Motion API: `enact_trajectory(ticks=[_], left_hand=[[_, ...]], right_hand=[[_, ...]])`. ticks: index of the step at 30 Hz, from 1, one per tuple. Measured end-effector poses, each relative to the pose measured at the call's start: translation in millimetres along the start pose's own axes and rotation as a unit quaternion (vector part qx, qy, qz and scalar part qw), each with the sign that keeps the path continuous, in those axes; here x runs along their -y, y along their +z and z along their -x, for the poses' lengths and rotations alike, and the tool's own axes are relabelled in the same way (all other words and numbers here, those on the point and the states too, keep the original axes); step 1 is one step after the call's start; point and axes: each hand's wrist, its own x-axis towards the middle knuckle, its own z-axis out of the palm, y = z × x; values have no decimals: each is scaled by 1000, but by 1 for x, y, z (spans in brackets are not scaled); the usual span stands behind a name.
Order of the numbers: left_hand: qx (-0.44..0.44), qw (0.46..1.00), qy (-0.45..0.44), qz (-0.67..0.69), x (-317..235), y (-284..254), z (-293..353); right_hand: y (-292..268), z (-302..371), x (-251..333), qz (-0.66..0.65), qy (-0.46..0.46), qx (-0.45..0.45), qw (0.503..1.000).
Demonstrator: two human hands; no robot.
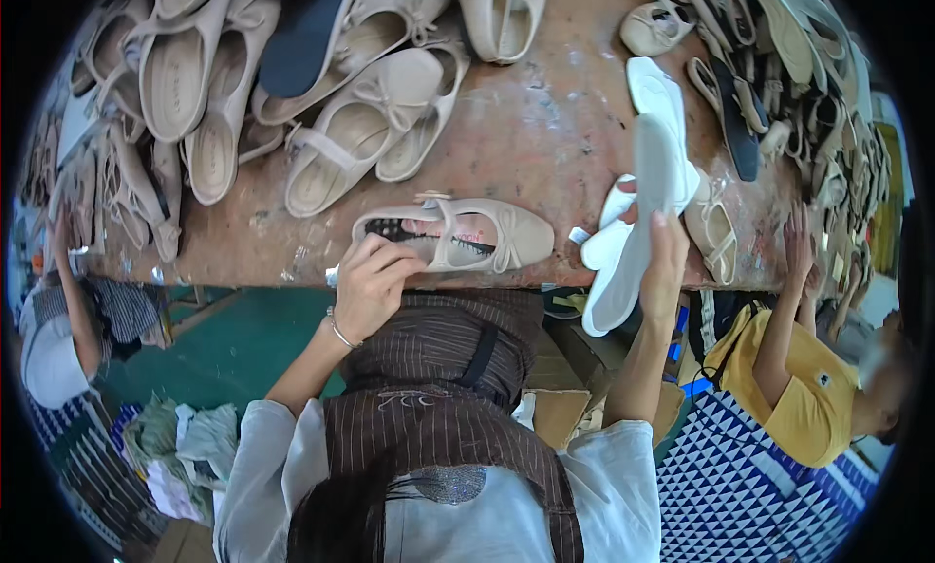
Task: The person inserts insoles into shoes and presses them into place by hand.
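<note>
A beige flat shoe (521, 234) with a strap and small bow lies on its sole at the table's near edge, toe to the right. Its inside shows a pale and black-patterned bottom with reddish print. My left hand (373, 285) is closed on the near rim at the heel, fingertips reaching into the opening. In my right hand (664, 266) is a white insole (654, 164), held upright between thumb and fingers, to the right of the shoe. More white insoles (658, 84) lie on the table behind it, partly hidden by the held one.
Beige strapped shoes (355, 139) crowd the table (545, 115) at the far left, and more shoes (823, 37) pile up at the right. One shoe (716, 234) sits just right of my right hand. People work at both sides, one in a yellow shirt (804, 393).
</note>
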Motion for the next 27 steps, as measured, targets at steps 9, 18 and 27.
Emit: enact_trajectory(ticks=[9,18,27], left_hand=[[-186,926,-309,114,-12,-7,10],[-169,933,-279,153,1,-1,-2],[-174,931,-267,180,16,-3,-5]], right_hand=[[57,46,-4,506,-216,115,827],[98,31,-19,361,-307,81,877],[167,8,-20,262,-310,102,908]])
